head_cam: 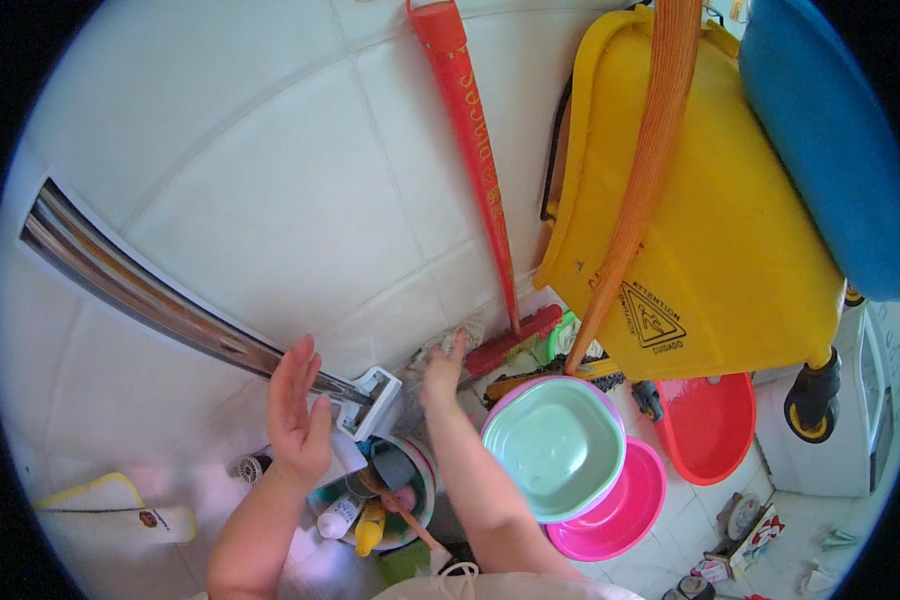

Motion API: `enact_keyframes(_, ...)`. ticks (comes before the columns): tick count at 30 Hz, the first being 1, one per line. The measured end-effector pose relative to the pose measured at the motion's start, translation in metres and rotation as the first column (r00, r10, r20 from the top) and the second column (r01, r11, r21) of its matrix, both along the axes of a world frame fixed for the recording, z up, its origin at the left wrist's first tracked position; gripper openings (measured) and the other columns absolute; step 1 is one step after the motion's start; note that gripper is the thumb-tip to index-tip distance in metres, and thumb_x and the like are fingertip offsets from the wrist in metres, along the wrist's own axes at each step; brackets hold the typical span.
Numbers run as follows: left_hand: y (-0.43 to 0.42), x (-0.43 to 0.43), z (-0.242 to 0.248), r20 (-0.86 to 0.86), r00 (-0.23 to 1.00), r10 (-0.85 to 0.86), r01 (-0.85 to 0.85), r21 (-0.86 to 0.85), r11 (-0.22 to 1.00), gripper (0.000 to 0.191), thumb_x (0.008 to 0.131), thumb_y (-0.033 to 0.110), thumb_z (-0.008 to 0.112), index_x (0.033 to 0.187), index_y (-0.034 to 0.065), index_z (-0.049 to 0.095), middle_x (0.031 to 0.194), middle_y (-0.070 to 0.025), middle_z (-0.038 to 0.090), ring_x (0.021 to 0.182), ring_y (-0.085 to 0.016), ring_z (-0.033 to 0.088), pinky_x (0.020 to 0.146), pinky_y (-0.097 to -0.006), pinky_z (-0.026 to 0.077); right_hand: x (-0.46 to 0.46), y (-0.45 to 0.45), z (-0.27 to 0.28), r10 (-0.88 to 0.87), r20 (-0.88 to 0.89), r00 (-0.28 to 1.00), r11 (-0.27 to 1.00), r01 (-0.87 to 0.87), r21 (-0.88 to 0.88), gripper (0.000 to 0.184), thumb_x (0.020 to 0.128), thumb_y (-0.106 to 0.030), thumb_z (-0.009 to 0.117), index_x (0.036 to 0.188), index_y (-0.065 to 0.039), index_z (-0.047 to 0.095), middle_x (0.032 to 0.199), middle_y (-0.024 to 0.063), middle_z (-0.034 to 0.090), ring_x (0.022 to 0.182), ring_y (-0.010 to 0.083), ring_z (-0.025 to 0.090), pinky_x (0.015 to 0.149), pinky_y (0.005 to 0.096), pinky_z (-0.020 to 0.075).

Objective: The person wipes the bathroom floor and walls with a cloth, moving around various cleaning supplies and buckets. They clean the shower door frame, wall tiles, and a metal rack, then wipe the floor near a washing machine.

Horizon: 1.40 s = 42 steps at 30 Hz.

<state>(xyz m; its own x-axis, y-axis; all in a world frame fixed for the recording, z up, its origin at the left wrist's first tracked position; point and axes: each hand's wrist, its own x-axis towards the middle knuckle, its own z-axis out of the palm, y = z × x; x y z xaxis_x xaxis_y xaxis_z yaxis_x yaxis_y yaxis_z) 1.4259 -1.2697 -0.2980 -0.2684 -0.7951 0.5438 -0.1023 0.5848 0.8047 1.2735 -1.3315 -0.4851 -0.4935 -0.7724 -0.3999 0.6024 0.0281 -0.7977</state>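
Note:
My left hand (298, 416) is raised with its palm turned sideways, beside the lower end of a shiny metal pole (187, 300) with a white plastic end bracket (373, 403). The fingers lie together, the thumb stands apart, and nothing is seen in the hand. My right hand (442, 371) reaches down near the wall's base, at a greyish, rag-like thing (466, 330) left of a red broom (514, 337). Whether its fingers grip anything is unclear. Near my right forearm sits a pale green basin (559, 450). Between my arms, a round tub (427, 461) holds bottles and a dark scoop-like container.
A wooden handle (637, 187) leans across a yellow wheeled mop bucket (720, 225), with a blue basin (825, 142) at upper right. Pink (637, 510) and red basins (709, 442) lie on the tiled floor. A white appliance (817, 435) stands at the right, a rolled mat (135, 525) lower left.

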Motion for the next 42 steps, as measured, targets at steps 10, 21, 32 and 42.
enact_keyframes(10, -0.005, 0.001, 0.0, 0.005, 1.0, -0.016, 0.016, -0.024, 1.0, 0.062, 0.09, -0.01, 0.047, 0.149, -0.0025, 0.029, 0.154, -0.0251, 0.034, 0.145, -0.036, 0.032, 0.117, -0.0488, 0.029, 0.043, 0.051, 0.073, 0.11, -0.74, 0.663, 0.94, -0.312, -0.139, 0.073, 0.09, 0.002, 0.052, 0.156, -0.005, 0.021, 0.163, 0.0187, 0.015, 0.152, 0.0309, 0.011, 0.122, 0.0382, 0.0096)
enact_keyframes(21, -0.001, 0.009, 0.004, 0.13, 0.991, -0.015, 0.01, 0.037, 0.999, 0.065, 0.091, -0.008, 0.046, 0.151, 0.0027, 0.024, 0.156, -0.0238, 0.031, 0.147, -0.037, 0.028, 0.117, -0.0514, 0.026, 0.021, 0.027, 0.052, 0.053, -0.459, 0.887, 0.994, -0.091, -0.061, 0.07, 0.092, 0.002, 0.049, 0.156, -0.004, 0.022, 0.162, 0.016, 0.019, 0.147, 0.0277, 0.024, 0.118, 0.0358, 0.0218)
enact_keyframes(32, -0.006, 0.012, -0.002, 0.128, 0.991, -0.038, 0.044, -0.044, 0.998, 0.063, 0.091, -0.009, 0.045, 0.15, 0.0011, 0.027, 0.154, -0.0256, 0.032, 0.145, -0.04, 0.029, 0.116, -0.0508, 0.029, -0.018, -0.015, -0.076, -0.067, 0.199, 0.978, 0.994, 0.048, 0.101, 0.073, 0.089, 0.006, 0.044, 0.157, -0.01, 0.022, 0.149, 0.0122, 0.04, 0.118, 0.0272, 0.051, 0.097, 0.039, 0.0442)
enact_keyframes(42, -0.006, 0.014, -0.002, 0.106, 0.994, -0.013, 0.019, -0.053, 0.998, 0.056, 0.089, -0.012, 0.049, 0.143, -0.0011, 0.038, 0.148, -0.0255, 0.04, 0.141, -0.039, 0.038, 0.113, -0.0471, 0.038, 0.002, -0.011, -0.171, 0.138, 0.519, 0.844, 0.797, -0.406, 0.448, 0.027, 0.084, -0.004, 0.057, 0.111, -0.003, 0.059, 0.096, 0.0124, 0.061, 0.082, 0.0319, 0.062, 0.065, 0.0474, 0.0516)
